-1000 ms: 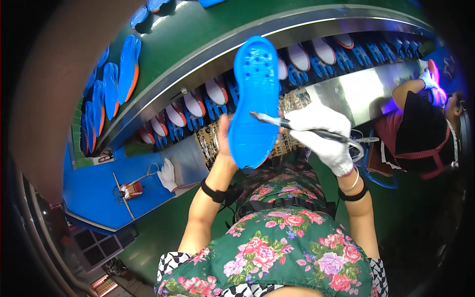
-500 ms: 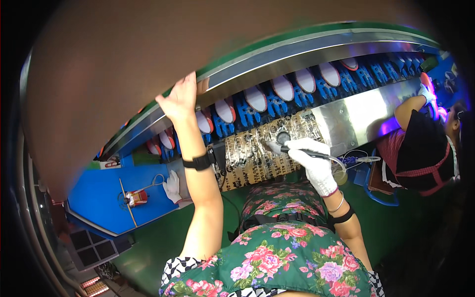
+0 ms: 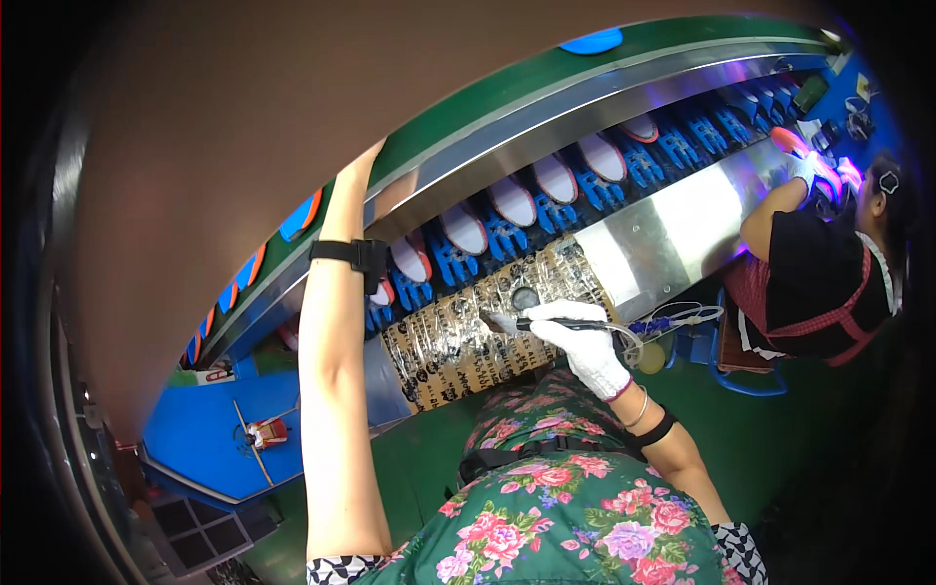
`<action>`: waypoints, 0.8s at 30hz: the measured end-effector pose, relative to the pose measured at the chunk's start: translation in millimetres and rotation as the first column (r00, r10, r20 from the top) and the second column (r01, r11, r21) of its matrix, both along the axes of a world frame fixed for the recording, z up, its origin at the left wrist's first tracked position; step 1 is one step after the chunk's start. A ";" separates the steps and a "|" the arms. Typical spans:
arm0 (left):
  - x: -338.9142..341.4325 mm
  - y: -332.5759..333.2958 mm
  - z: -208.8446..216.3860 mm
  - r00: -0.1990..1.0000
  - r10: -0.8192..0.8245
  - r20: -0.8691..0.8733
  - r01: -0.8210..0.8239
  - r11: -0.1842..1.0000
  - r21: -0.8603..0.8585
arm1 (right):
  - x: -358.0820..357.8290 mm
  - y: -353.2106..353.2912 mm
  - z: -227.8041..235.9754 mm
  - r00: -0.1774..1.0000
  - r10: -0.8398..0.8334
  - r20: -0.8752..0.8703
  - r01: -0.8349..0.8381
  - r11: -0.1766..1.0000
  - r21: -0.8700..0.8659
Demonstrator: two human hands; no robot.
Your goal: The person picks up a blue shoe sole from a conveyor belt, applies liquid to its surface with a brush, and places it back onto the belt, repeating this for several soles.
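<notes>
My right hand point(image 3: 580, 351), in a white glove, is closed on a black-handled brush point(image 3: 500, 323) with a thin tube at its back end. Its bristles are over a work surface wrapped in printed brown cardboard and clear tape point(image 3: 448, 370). Just beyond the brush sits a small round dark dish point(image 3: 526, 297). My bare left arm stretches up across the metal rail to the green upper belt point(image 3: 468, 117). Of my left hand point(image 3: 366, 161) only the part near the wrist shows; a brown blur hides the fingers. Pale shoe soles with red rims point(image 3: 512, 201) stand in blue holders below.
Blue and orange sole pieces point(image 3: 300, 216) lie on the upper belt. At right a co-worker point(image 3: 829, 263) holds a red sole point(image 3: 792, 143) under violet light. A blue table point(image 3: 205, 429) at left bears a red and white object point(image 3: 265, 433). Tubing point(image 3: 673, 320) hangs near my right hand.
My left arm has reached farther up, and its fingers have gone behind the brown blur. The view has shifted, showing more of the upper belt. The brush stays in my right hand.
</notes>
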State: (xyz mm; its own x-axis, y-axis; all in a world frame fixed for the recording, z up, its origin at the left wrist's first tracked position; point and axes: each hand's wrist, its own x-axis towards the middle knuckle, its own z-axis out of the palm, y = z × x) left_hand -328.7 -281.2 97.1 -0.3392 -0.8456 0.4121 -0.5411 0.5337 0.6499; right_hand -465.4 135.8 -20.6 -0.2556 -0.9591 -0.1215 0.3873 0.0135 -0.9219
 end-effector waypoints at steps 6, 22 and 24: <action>-44.3 12.5 -5.2 0.991 0.110 0.071 -0.093 0.974 -0.207 | -34.1 18.2 -12.9 0.993 -0.090 0.072 0.088 0.996 0.026; -40.3 66.6 -4.9 0.980 0.195 -0.043 -0.195 0.981 -0.009 | -41.2 6.5 -8.1 0.996 -0.058 0.063 0.055 0.997 0.047; -8.1 50.2 -18.3 0.981 0.179 -0.081 -0.181 0.983 -0.018 | -40.6 7.0 -8.3 0.998 -0.054 0.038 0.052 0.998 0.047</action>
State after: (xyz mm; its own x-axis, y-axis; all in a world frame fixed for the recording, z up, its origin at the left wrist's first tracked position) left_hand -336.9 -231.0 78.8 -0.1483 -0.8790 0.4531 -0.5777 0.4489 0.6818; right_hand -506.0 142.8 -28.9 -0.2999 -0.9376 -0.1759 0.4247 0.0339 -0.9047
